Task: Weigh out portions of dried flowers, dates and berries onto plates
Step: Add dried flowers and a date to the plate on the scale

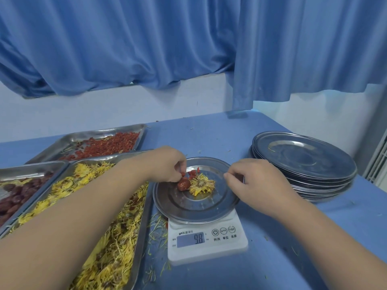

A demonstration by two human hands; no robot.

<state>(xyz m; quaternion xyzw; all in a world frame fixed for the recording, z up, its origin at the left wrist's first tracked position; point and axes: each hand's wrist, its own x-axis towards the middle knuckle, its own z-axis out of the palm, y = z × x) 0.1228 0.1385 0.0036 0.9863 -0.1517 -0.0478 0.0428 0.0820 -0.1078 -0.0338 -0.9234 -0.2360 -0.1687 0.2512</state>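
Note:
A steel plate sits on a white digital scale whose display reads 9.8. On the plate lie a yellow dried flower, a dark red date and a few red berries. My left hand hovers over the plate's left rim, its fingertips pinching red berries just above the date. My right hand rests at the plate's right rim with its fingers curled; whether it holds the rim I cannot tell.
Three steel trays stand at the left: berries at the back, dried flowers under my left forearm, dates at the far left. A stack of empty steel plates stands at the right. Loose petals litter the blue table.

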